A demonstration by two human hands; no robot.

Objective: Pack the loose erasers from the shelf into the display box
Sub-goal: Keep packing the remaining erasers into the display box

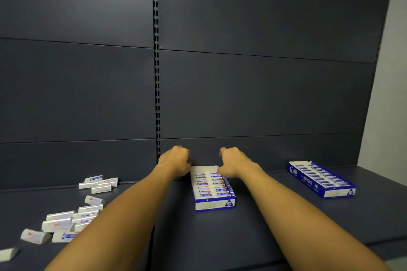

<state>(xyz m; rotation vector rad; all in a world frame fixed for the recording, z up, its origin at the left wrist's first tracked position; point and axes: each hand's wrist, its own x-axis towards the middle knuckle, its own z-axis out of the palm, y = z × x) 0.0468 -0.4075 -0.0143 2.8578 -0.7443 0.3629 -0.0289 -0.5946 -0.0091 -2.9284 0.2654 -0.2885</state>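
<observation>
A blue and white display box [214, 203] stands on the dark shelf in front of me, filled with two rows of wrapped erasers. My left hand [176, 159] has its fingers curled at the box's far left corner. My right hand [231, 164] is curled at the far right corner and touches the box's back rim. The fingertips of both hands are hidden behind the hands. Several loose erasers [72, 220] in white wrappers lie scattered on the shelf at the left, with a smaller group [99, 182] further back.
A second blue display box [320, 179], full of erasers, stands at the right near the shelf's back panel. The dark back panel [264, 94] rises right behind the hands. One eraser [8, 254] lies at the lower left edge.
</observation>
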